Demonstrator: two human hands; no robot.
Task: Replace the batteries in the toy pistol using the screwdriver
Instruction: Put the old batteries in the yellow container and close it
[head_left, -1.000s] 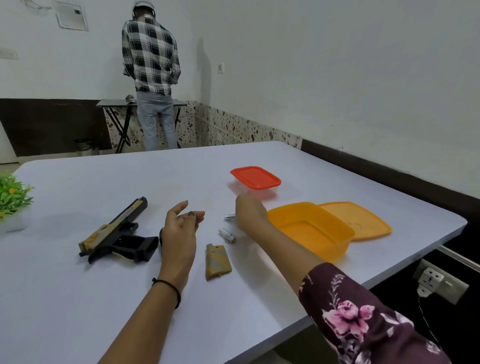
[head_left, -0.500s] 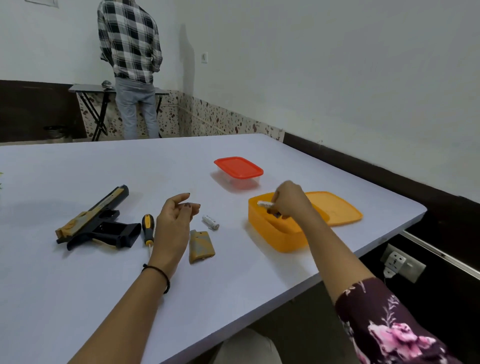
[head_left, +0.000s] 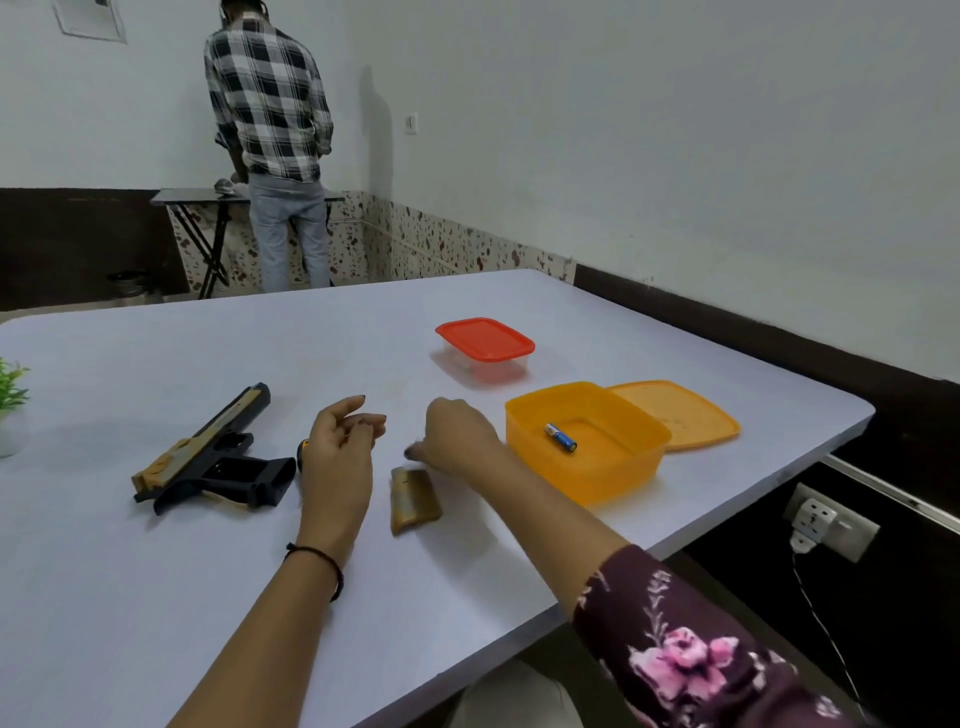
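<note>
Pistol (head_left: 208, 457) lying on its side toward the table's (head_left: 156, 597) left edge, screwdriver (head_left: 303, 448) peeking out beside its grip. Left hand (head_left: 337, 457) hovering, fingers loosely curled, holding nothing. Right hand (head_left: 457, 436) pointing fingers down just above the cover (head_left: 414, 499), hold impossible to tell. Battery (head_left: 560, 437) lying in the orange box (head_left: 587, 483) near the right edge.

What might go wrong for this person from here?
The loose battery cover lies close beside the right hand, so drawing that arm back could knock it away. The battery in the open orange tub could get mixed up with fresh ones if any land there too.
</note>
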